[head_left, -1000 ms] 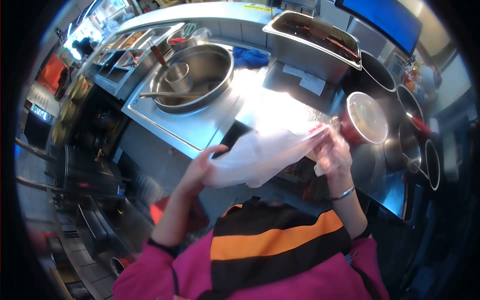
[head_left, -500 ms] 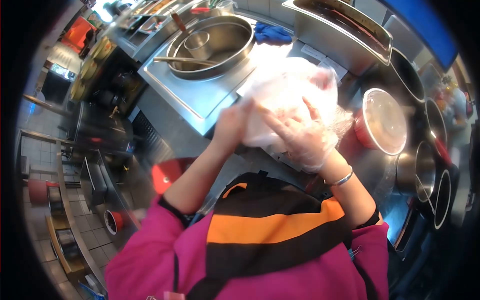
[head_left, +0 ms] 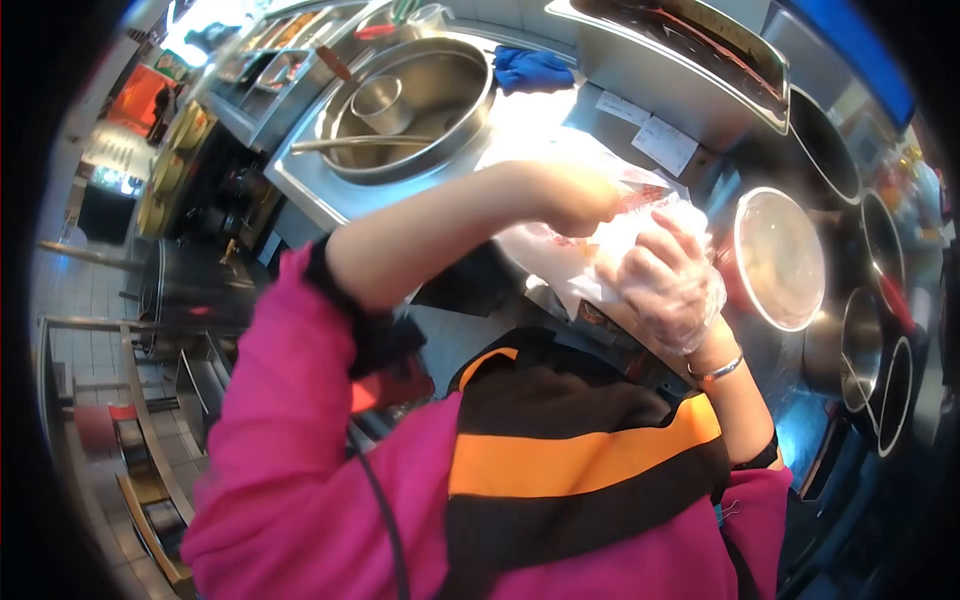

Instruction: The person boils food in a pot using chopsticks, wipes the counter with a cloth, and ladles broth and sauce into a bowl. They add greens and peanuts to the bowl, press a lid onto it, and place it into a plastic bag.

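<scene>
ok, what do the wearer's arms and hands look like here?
Both arms wear magenta sleeves with black cuffs, the left pushed up the forearm. The left hand looks bare; the right hand is in a clear disposable glove, with a silver bangle at the wrist.

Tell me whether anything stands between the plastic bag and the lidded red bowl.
Nothing but the gloved right hand itself, which grips the plastic bag with the left hand; the lidded red bowl stands close beside it.
</scene>
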Motion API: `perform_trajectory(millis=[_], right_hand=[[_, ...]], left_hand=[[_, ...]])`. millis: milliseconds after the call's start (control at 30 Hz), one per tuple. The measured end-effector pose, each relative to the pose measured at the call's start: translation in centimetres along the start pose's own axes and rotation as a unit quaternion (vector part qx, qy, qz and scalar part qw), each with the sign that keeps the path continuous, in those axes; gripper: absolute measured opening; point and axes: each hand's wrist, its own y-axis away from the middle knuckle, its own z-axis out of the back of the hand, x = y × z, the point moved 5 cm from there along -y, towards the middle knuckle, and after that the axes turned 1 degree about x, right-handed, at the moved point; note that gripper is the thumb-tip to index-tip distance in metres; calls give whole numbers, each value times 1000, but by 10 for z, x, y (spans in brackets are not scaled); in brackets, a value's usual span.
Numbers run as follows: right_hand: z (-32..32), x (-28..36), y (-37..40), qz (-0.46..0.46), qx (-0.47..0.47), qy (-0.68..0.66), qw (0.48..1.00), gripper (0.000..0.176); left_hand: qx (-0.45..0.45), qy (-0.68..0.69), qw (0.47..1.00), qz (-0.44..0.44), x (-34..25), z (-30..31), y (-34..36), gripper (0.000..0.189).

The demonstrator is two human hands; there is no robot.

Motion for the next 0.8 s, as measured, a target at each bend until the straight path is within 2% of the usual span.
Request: perform_trajectory(millis=[33,100,133,167,200,233,267,333,367,400,433,500,533,567,600,633,667,700,767,800], right_hand=[[4,4,1,2,10,-7,1000,18],[7,3,10,-7,28,-51,998,18],[3,1,20,-9,62,-93,994,20],[-1,-2,30,-13,94,-133,987,21],[-5,-11,39,-58,148,-122,980,20],[-5,-18,42,-132,244,-65,959,20],[-5,-21,52,-174,213,-16,961,22],[2,-18,58,-232,187,33,954,23],[18,-18,45,-274,139,-24,951,26],[28,-18,38,-312,90,-79,943,29],[28,-17,39,-325,95,-73,938,29],[36,-17,38,-353,-9,-141,925,34],[37,-16,35,-353,-29,-121,927,30],[38,-15,38,-362,-28,-114,925,30],[40,-13,42,-366,-58,-144,918,23],[40,-11,46,-367,-89,-175,909,17],[36,-10,64,-444,-224,-210,842,6],[32,-12,73,-431,-359,-267,784,18],[28,-4,77,-530,-460,-395,593,23],[25,-1,72,-581,-479,-381,536,36]], left_hand=[[-50,-21,997,-57,8,-19,-17,31],[48,-98,990,-85,38,-48,-62,58],[79,-174,979,65,31,-23,-64,55],[116,-83,985,92,40,-10,-70,54],[59,-43,992,100,58,-10,-82,48],[41,-49,992,110,68,-12,-86,39],[-38,-74,991,102,64,-7,-78,38],[12,-82,986,145,55,-3,-66,35],[37,-106,987,118,51,-3,-63,31],[12,-124,991,51,35,8,-51,24],[16,-118,992,37,30,7,-44,24],[-99,-50,992,-53,16,19,-37,22],[-97,-47,992,-66,10,23,-35,22],[-88,20,994,-69,6,28,-32,22],[-78,86,991,-68,6,29,-31,23],[-75,86,991,-72,8,28,-32,23],[-90,83,990,-72,13,28,-33,23],[-106,80,988,-72,16,29,-33,24],[-93,94,989,-70,24,33,-34,23],[-98,98,987,-81,29,33,-36,23]])
